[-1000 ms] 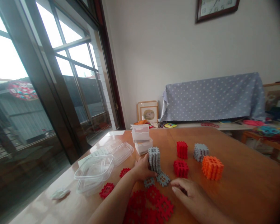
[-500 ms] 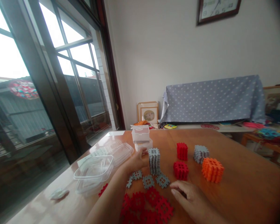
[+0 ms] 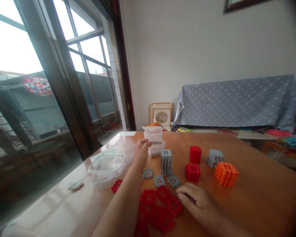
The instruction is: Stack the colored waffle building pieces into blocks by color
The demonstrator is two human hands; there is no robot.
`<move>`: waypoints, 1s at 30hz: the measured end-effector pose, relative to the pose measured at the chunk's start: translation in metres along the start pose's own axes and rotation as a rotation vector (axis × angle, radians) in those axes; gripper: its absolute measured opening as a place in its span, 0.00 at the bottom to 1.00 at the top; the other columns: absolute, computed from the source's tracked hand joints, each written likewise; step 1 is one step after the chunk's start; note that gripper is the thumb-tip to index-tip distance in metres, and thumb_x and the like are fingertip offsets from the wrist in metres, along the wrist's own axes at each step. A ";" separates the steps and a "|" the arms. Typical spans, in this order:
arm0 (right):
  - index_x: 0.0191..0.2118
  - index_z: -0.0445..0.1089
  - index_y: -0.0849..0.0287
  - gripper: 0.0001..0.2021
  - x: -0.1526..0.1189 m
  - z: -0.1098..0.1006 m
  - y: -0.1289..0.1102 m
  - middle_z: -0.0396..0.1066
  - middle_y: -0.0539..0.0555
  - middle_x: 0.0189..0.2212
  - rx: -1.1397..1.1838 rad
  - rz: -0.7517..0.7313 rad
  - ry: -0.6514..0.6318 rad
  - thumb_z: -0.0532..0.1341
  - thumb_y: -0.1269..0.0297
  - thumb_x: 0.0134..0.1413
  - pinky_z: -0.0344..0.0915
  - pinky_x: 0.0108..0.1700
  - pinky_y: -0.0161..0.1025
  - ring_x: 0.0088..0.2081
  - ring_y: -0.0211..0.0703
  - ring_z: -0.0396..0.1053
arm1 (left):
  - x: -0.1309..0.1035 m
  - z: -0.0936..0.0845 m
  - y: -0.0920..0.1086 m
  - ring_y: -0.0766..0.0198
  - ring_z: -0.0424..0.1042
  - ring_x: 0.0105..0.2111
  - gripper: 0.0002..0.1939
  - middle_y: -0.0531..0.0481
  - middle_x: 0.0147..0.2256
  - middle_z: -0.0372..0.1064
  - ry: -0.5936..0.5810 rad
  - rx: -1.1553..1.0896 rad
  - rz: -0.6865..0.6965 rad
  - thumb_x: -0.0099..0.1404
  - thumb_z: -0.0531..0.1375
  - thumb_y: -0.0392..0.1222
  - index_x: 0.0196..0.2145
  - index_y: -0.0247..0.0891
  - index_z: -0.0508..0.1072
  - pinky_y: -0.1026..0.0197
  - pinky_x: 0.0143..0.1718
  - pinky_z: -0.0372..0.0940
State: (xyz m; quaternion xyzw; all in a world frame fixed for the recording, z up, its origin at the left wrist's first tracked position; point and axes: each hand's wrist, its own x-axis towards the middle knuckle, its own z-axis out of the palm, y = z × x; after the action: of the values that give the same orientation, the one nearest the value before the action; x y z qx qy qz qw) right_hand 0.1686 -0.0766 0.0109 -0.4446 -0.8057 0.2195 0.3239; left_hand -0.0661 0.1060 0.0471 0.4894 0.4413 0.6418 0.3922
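Observation:
My left hand [image 3: 142, 148] reaches out to the front left corner of a translucent plastic box [image 3: 153, 135], its fingers closed at the edge. That box stands on a second plastic box [image 3: 157, 148]. My right hand [image 3: 196, 199] rests on the table, loosely curled, with a gap between thumb and forefinger and nothing seen in it. Close to it lie loose red square building pieces [image 3: 160, 217] in a pile and several grey notched pieces [image 3: 159, 180]. A tall grey stack [image 3: 166, 162] of such pieces stands beyond them.
Two red stacks [image 3: 192, 172], an orange stack [image 3: 226, 174] and another grey stack [image 3: 215, 158] stand to the right. Clear plastic tubs [image 3: 106, 164] sit on the left, near a small pale packet [image 3: 75, 185]. Glass doors flank the table [image 3: 256, 204].
My left hand has moved away and leftward, from beside the tall grey stack to the plastic box's corner. My right hand has stayed nearly still. The view has tilted down and turned slightly left.

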 end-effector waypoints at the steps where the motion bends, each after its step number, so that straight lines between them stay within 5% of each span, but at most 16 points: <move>1: 0.44 0.75 0.52 0.12 0.000 0.003 -0.009 0.77 0.52 0.37 -0.015 -0.086 -0.027 0.54 0.61 0.67 0.67 0.42 0.38 0.38 0.42 0.73 | -0.001 -0.001 0.002 0.60 0.75 0.40 0.16 0.45 0.39 0.77 0.011 -0.021 -0.004 0.58 0.60 0.43 0.44 0.39 0.69 0.58 0.42 0.62; 6: 0.59 0.68 0.44 0.17 -0.002 0.045 -0.046 0.78 0.48 0.51 -0.242 -0.630 -0.124 0.59 0.55 0.66 0.68 0.51 0.42 0.52 0.49 0.72 | -0.008 -0.007 0.012 0.62 0.75 0.37 0.15 0.46 0.37 0.77 0.045 -0.108 -0.001 0.57 0.61 0.45 0.41 0.39 0.71 0.60 0.39 0.61; 11: 0.57 0.69 0.41 0.15 -0.003 0.076 -0.051 0.77 0.41 0.53 -0.409 -0.734 -0.186 0.56 0.56 0.69 0.65 0.56 0.46 0.56 0.51 0.70 | -0.020 -0.015 0.020 0.63 0.75 0.34 0.15 0.47 0.35 0.77 0.061 -0.157 -0.009 0.55 0.63 0.46 0.40 0.39 0.71 0.61 0.37 0.61; 16: 0.54 0.73 0.47 0.15 -0.005 0.048 -0.052 0.76 0.48 0.55 -0.346 -0.464 -0.224 0.61 0.55 0.64 0.61 0.60 0.53 0.59 0.58 0.67 | -0.043 -0.023 0.020 0.64 0.73 0.32 0.13 0.49 0.33 0.76 0.091 -0.159 -0.007 0.56 0.63 0.46 0.38 0.38 0.72 0.60 0.38 0.62; 21: 0.49 0.75 0.52 0.13 0.016 0.023 -0.039 0.77 0.54 0.47 -0.314 0.035 0.002 0.56 0.63 0.65 0.66 0.52 0.44 0.48 0.48 0.71 | -0.066 -0.023 0.011 0.65 0.72 0.33 0.12 0.51 0.33 0.74 0.126 -0.160 0.041 0.59 0.63 0.47 0.38 0.39 0.71 0.61 0.39 0.63; 25: 0.45 0.75 0.55 0.11 0.041 0.025 -0.016 0.77 0.57 0.42 -0.507 0.268 0.051 0.58 0.61 0.62 0.65 0.48 0.45 0.47 0.53 0.71 | -0.077 -0.023 0.010 0.64 0.71 0.32 0.10 0.52 0.31 0.72 0.122 -0.077 0.139 0.63 0.61 0.48 0.35 0.39 0.70 0.61 0.38 0.64; 30: 0.42 0.75 0.55 0.12 0.052 0.039 -0.003 0.77 0.59 0.40 -0.644 0.361 0.061 0.58 0.54 0.61 0.64 0.43 0.45 0.46 0.56 0.71 | -0.082 -0.026 0.015 0.63 0.70 0.30 0.10 0.52 0.28 0.70 0.072 0.041 0.217 0.66 0.59 0.48 0.32 0.39 0.69 0.61 0.37 0.64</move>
State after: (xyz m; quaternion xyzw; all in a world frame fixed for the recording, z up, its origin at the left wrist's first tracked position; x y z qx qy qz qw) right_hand 0.1184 -0.0362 0.0027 -0.6650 -0.7321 -0.0050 0.1474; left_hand -0.0755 0.0201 0.0349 0.5190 0.4125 0.6884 0.2942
